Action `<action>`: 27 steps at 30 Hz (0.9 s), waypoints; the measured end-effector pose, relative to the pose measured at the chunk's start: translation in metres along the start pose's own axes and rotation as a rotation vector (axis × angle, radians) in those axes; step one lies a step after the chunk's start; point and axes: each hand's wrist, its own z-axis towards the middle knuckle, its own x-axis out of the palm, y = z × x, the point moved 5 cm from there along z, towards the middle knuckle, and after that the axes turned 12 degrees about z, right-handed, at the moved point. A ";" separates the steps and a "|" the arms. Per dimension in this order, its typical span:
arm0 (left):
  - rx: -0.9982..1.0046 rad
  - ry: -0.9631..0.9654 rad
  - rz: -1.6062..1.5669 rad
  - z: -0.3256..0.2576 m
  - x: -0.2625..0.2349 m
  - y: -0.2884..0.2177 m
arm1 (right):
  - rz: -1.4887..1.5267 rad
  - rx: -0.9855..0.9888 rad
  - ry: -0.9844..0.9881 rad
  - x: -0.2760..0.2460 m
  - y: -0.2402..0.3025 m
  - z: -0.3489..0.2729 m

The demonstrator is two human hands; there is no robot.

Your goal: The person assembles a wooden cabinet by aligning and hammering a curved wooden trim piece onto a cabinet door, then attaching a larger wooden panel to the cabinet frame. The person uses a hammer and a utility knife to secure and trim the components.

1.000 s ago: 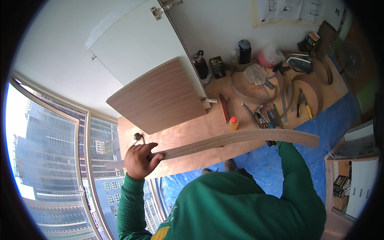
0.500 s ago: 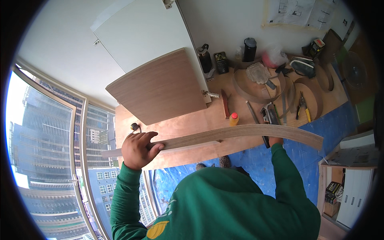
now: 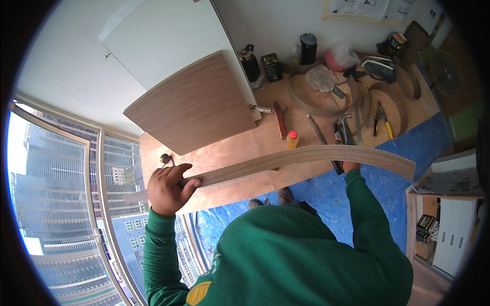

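Note:
A long, curved strip of wood-grain edging [image 3: 286, 155] stretches across in front of me, above the near side of the wooden workbench [image 3: 204, 199]. My left hand [image 3: 171, 188] grips it toward its left end, fingers over the top and thumb along the near side. My right hand [image 3: 351, 166] is mostly hidden behind the strip's right half, beside a black tool handle [image 3: 338, 167]; its fingers do not show. Just beyond that hand lies a hammer [image 3: 341, 122] among other tools. Past the strip's middle stands a small yellow bottle [image 3: 292, 139] with a red cap.
A curved wooden panel [image 3: 191, 104] leans against a white board. Coiled edging [image 3: 324, 111], pliers [image 3: 390, 127], a red-handled tool [image 3: 279, 120] and drink flasks [image 3: 308, 49] occupy the bench. A tape measure [image 3: 165, 158] sits near my left hand. Blue sheeting [image 3: 326, 199] covers the floor; windows [image 3: 56, 168] line the left.
The whole view has shifted slightly, so the bench items appear higher and a little further left. Both hands keep about the same places, with the strip still in my left hand.

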 end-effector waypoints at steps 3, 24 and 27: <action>0.006 -0.013 0.009 0.001 0.000 0.000 | 0.120 0.112 0.025 -0.006 -0.014 0.010; -0.005 -0.007 -0.021 0.004 0.003 -0.001 | 0.616 0.501 -0.417 0.035 -0.159 -0.047; -0.015 0.010 -0.012 0.005 0.004 0.000 | 1.078 0.879 -0.244 0.060 -0.158 -0.061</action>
